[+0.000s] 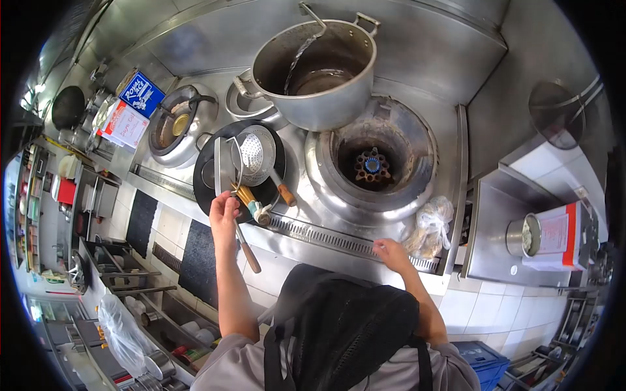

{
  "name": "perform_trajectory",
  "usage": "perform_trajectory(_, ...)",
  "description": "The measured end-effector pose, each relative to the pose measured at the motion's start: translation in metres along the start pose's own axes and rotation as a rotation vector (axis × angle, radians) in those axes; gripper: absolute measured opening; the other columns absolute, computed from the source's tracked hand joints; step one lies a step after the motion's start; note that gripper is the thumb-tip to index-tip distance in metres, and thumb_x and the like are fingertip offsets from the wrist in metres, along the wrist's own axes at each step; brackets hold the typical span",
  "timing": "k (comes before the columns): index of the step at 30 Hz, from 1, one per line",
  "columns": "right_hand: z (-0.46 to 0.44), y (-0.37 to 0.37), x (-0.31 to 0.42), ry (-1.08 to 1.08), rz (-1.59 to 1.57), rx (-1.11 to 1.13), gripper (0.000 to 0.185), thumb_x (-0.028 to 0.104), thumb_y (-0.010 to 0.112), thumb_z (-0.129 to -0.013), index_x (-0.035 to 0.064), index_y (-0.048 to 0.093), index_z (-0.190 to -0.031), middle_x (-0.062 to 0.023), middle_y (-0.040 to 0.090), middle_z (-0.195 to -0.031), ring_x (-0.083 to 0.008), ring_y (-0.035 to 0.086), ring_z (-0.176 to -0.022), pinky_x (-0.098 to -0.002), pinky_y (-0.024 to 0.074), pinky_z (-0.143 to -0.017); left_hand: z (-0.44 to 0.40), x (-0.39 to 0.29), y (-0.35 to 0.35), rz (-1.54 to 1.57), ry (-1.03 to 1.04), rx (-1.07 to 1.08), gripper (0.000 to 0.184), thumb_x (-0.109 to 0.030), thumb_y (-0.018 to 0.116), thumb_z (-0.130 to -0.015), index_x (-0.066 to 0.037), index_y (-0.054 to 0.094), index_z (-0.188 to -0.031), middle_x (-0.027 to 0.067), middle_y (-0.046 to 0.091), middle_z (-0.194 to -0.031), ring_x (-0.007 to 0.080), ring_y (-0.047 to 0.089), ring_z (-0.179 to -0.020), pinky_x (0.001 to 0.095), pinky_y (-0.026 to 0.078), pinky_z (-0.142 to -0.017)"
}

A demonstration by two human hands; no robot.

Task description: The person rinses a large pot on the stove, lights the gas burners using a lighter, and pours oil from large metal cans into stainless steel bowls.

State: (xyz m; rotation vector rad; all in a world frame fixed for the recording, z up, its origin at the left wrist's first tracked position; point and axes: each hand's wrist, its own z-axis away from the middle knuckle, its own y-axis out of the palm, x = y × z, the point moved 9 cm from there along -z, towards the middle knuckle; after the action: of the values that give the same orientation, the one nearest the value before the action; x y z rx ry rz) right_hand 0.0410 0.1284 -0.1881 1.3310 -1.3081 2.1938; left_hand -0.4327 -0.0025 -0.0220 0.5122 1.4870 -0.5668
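My left hand (225, 210) is closed at the near side of a black wok (201, 146), its fingers round the lower end of a long, narrow metal utensil (218, 163). A perforated strainer (254, 148) with a wooden handle lies in the wok, beside a bundle of light sticks (245, 195). Below my left hand, another wooden handle (249, 256) sticks out over the stove edge; which tool it belongs to is unclear. My right hand (392, 255) hovers by the front edge with fingers curled and nothing visible in them, near a clear plastic bag (433, 225).
A large metal pot (313, 107) stands behind the lit burner (372, 165), with water running into it from a spout (316, 18). At left are a second burner (179, 124) and a blue box (141, 94). A small pot (520, 238) sits on the right counter.
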Motion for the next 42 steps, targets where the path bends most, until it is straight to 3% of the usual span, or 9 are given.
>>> perform_trajectory(6, 0.043, -0.038, -0.032, 0.080, -0.029, -0.062, 0.028, 0.022, 0.068, -0.091, -0.0002, 0.069, -0.108, -0.0200, 0.069, -0.102, -0.0330, 0.069, -0.089, -0.0402, 0.0549, -0.080, 0.047, -0.018, 0.042, -0.442, 0.241, 0.062, 0.027, -0.014, 0.065, -0.097, 0.001, 0.061, -0.120, 0.0082, 0.065, -0.104, 0.0157, 0.061, -0.095, 0.0310, 0.050, -0.087)
perform_trajectory(12, 0.082, -0.039, -0.063, 0.142, -0.084, -0.098, 0.024, 0.020, 0.068, -0.090, -0.0010, 0.070, -0.102, -0.0196, 0.069, -0.098, -0.0350, 0.067, -0.089, -0.0432, 0.0530, -0.081, 0.087, -0.039, 0.027, -0.692, 0.297, 0.029, 0.023, -0.011, 0.065, -0.093, -0.001, 0.065, -0.114, 0.0129, 0.062, -0.101, 0.0254, 0.065, -0.094, 0.0364, 0.054, -0.082)
perform_trajectory(16, 0.066, -0.056, -0.053, -0.107, 0.392, -0.373, 0.014, 0.015, 0.067, -0.087, 0.0011, 0.071, -0.086, -0.0193, 0.067, -0.090, -0.0397, 0.063, -0.086, -0.0481, 0.0493, -0.082, 0.100, -0.040, -0.017, -0.747, 0.268, -0.054, 0.023, -0.011, 0.065, -0.093, -0.001, 0.064, -0.114, 0.0142, 0.062, -0.103, 0.0262, 0.065, -0.095, 0.0383, 0.054, -0.080)
perform_trajectory(18, 0.048, -0.084, -0.052, 0.031, 0.793, -0.500, 0.027, 0.024, 0.068, -0.088, 0.0098, 0.069, -0.110, -0.0181, 0.059, -0.126, -0.0400, 0.054, -0.115, -0.0534, 0.0476, -0.087, 0.106, -0.038, -0.039, -0.775, 0.278, -0.063, 0.023, -0.011, 0.065, -0.093, -0.002, 0.064, -0.114, 0.0144, 0.062, -0.103, 0.0263, 0.065, -0.095, 0.0379, 0.054, -0.080)
perform_trajectory(20, 0.023, -0.105, -0.073, 0.194, 0.885, -0.508, 0.047, 0.030, 0.066, -0.089, 0.0227, 0.057, -0.134, -0.0161, 0.036, -0.152, -0.0430, 0.041, -0.131, -0.0570, 0.0455, -0.096, 0.113, -0.035, -0.061, -0.781, 0.279, -0.078, 0.023, -0.011, 0.065, -0.093, -0.002, 0.064, -0.114, 0.0143, 0.062, -0.103, 0.0263, 0.066, -0.095, 0.0375, 0.054, -0.079)
perform_trajectory(24, 0.007, -0.101, -0.117, 0.549, 0.778, -0.239, 0.071, 0.032, 0.069, -0.086, 0.0356, 0.036, -0.149, -0.0142, 0.011, -0.164, -0.0467, 0.037, -0.135, -0.0578, 0.0441, -0.103, 0.130, -0.027, -0.096, -0.818, 0.234, -0.099, 0.022, -0.010, 0.065, -0.092, -0.003, 0.065, -0.113, 0.0134, 0.063, -0.103, 0.0268, 0.066, -0.095, 0.0370, 0.054, -0.079)
perform_trajectory(34, 0.045, -0.082, -0.123, 0.521, 0.818, -0.232, 0.079, 0.027, 0.072, -0.082, 0.0339, 0.033, -0.150, -0.0216, 0.025, -0.156, -0.0487, 0.045, -0.128, -0.0569, 0.0438, -0.103, 0.181, -0.007, -0.189, -0.845, 0.106, -0.241, 0.025, -0.012, 0.066, -0.092, -0.003, 0.065, -0.115, 0.0159, 0.063, -0.108, 0.0297, 0.064, -0.099, 0.0371, 0.052, -0.082)
perform_trajectory(39, 0.035, -0.082, -0.139, 0.477, 0.815, -0.175, 0.073, 0.026, 0.072, -0.082, 0.0220, 0.040, -0.147, -0.0271, 0.024, -0.153, -0.0501, 0.045, -0.127, -0.0552, 0.0434, -0.104, 0.207, 0.026, -0.237, -0.855, 0.030, -0.306, 0.026, -0.011, 0.066, -0.091, 0.000, 0.064, -0.114, 0.0173, 0.062, -0.107, 0.0302, 0.065, -0.100, 0.0385, 0.052, -0.085)
perform_trajectory(42, 0.027, -0.080, -0.066, 0.504, 0.884, -0.233, 0.062, 0.026, 0.072, -0.082, 0.0152, 0.051, -0.139, -0.0273, 0.023, -0.154, -0.0501, 0.045, -0.128, -0.0547, 0.0426, -0.105, 0.213, 0.051, -0.254, -0.841, -0.015, -0.326, 0.026, -0.011, 0.068, -0.089, 0.000, 0.065, -0.112, 0.0177, 0.063, -0.104, 0.0313, 0.064, -0.098, 0.0395, 0.051, -0.086)
